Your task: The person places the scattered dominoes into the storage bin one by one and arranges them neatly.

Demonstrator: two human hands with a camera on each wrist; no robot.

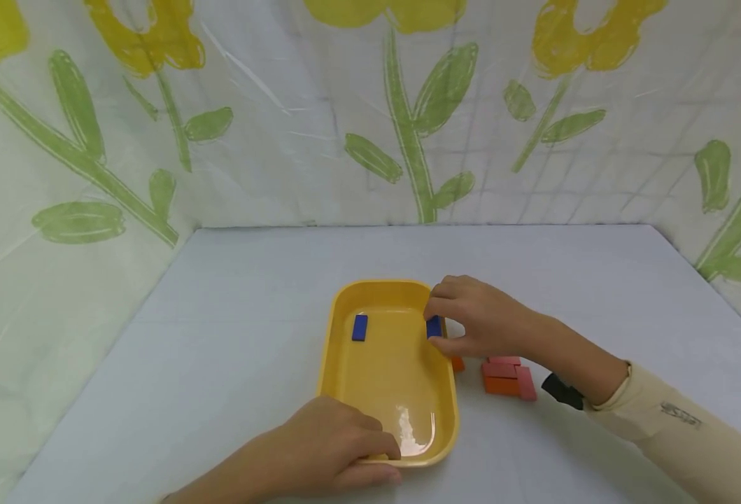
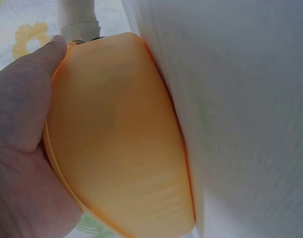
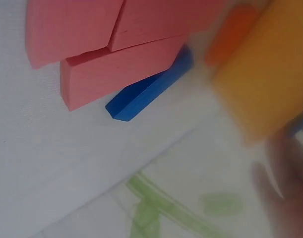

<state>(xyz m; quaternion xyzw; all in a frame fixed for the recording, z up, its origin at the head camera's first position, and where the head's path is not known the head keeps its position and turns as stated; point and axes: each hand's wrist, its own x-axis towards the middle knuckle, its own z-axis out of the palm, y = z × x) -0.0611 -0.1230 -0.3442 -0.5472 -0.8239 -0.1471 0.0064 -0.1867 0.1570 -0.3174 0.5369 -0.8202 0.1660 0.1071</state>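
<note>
A yellow tray (image 1: 376, 392) lies on the table, a blue block (image 1: 360, 327) flat near its far left corner. The right hand (image 1: 480, 318) pinches a second blue block (image 1: 434, 327) between thumb and fingers at the tray's right wall. At the near edge, the left hand (image 1: 326, 448) grips the rim, fingers over the inside and thumb outside. In the left wrist view the left hand (image 2: 22, 109) holds the tray's side (image 2: 116, 134). The right wrist view catches the blurred fingers of the right hand (image 3: 285, 183) beside the tray (image 3: 270, 74).
Pink blocks (image 1: 525, 383) and an orange block (image 1: 501, 386) lie together right of the tray. Another orange block (image 1: 457, 364) sits against its right wall. In the right wrist view, a blue block (image 3: 151, 89) lies by pink blocks (image 3: 72, 29). A flowered sheet (image 1: 269, 140) hangs behind.
</note>
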